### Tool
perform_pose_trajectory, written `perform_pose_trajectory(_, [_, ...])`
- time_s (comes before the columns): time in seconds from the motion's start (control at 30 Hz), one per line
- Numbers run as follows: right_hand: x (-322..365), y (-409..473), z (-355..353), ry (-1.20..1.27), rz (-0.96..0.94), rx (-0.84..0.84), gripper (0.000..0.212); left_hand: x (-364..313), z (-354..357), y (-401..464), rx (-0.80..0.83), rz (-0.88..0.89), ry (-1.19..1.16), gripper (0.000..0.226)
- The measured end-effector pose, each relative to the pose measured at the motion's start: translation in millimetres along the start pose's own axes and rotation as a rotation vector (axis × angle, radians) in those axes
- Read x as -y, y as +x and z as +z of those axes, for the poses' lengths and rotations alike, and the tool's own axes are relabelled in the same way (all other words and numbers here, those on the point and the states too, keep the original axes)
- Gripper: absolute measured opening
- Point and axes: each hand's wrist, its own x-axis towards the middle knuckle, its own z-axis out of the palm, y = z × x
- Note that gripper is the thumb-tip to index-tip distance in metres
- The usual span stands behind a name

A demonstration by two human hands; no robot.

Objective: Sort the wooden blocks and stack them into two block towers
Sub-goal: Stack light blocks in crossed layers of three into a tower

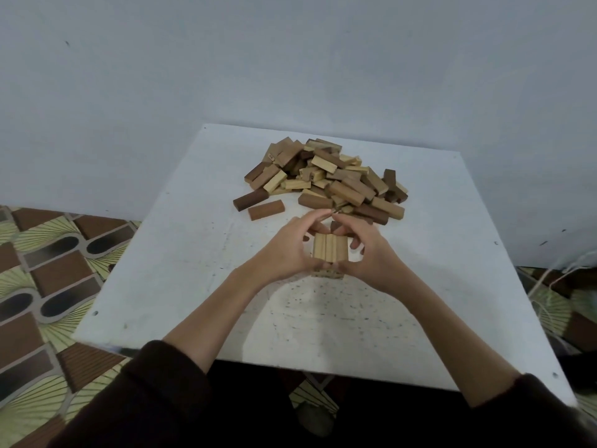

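Observation:
A short stack of light wooden blocks (329, 252) stands in the middle of the white table (181, 253); its top layer is three blocks side by side. My left hand (287, 247) and my right hand (368, 250) curl round the stack from either side, fingers and thumbs against its edges. Behind them lies a loose pile of light and dark blocks (326, 179). Two dark blocks (258, 205) lie apart at the pile's left. A dark block (337, 225) shows just behind my right fingers.
The table stands against a pale wall (290, 59). Patterned floor (48, 270) shows to the left and right of it. A cord (549, 279) hangs off the right side. The table's near edge is close to my body.

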Motion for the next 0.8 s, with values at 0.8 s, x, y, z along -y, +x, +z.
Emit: perform_pose_trajectory(0.8, [-11.3, -1.2, -0.1, -0.076, -0.078, 0.049, 0.091, 4.5, 2.0, -5.9, 0.007, 0.016, 0.028, 0.092])
